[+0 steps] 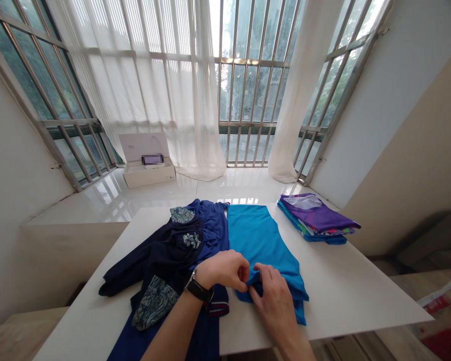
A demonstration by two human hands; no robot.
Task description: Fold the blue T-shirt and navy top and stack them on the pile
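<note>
A bright blue garment (253,228) lies folded in half on the white table, its near edge lifted and bunched at my fingers. My left hand (225,271), with a black watch on the wrist, comes in from the left, its fingers curled closed at that near edge. My right hand (273,296) pinches the same edge, thumb below and fingers on top of the cloth. The left fingertips are partly hidden behind the hand. Left of the blue garment, a dark navy garment with patterned patches (169,250) lies loosely over royal blue clothing (215,225).
A stack of folded clothes (317,218), purple on top, sits at the table's right back. Behind the white table (330,286), an open white box (149,173) stands on the glossy window ledge (206,189). White curtains (165,90) hang before barred windows.
</note>
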